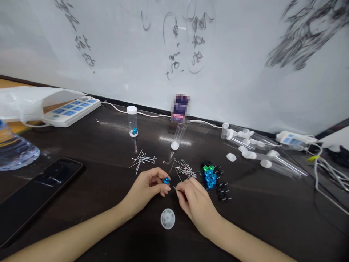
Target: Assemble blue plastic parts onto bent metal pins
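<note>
My left hand [148, 185] pinches a small shiny blue metal part [165, 180] between thumb and fingers. A thin bent wire [171, 168] rises from that part. Close by on the right, my right hand [197, 203] is closed on a thin silver rod [175, 188], with only a short end showing. Below both hands lies a round translucent white piece [167, 219]. Several thin metal rods [187, 170], some with green ends, lie just beyond my right hand. L-shaped metal keys [143, 159] are spread beyond my left hand.
Blue and green parts [209, 176] and black screws [223, 191] lie at right. A capped clear tube [132, 122] and an open-topped tube [179, 135] stand behind. More tubes [256, 143] lie far right. A phone [38, 196] and power strip [73, 111] are left.
</note>
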